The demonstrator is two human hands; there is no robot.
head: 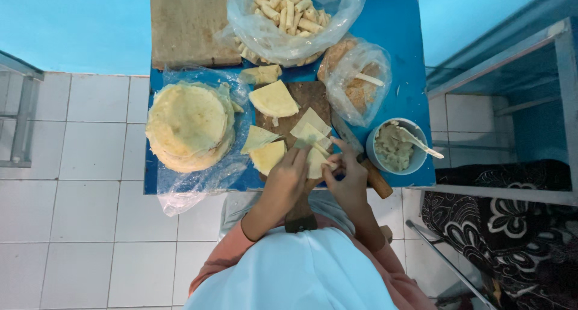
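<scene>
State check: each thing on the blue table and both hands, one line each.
left hand: on the wrapper piece, fingers bent
right hand: pinching the same piece
wrapper piece: held, partly folded
round wrapper stack: piled flat on plastic
cut wedges: loose on the wooden board
bag of rolls: open, filled
crumb bag: open, stick inside
bowl: holds pale filling, spoon in it
knife: lying beside the bowl
</scene>
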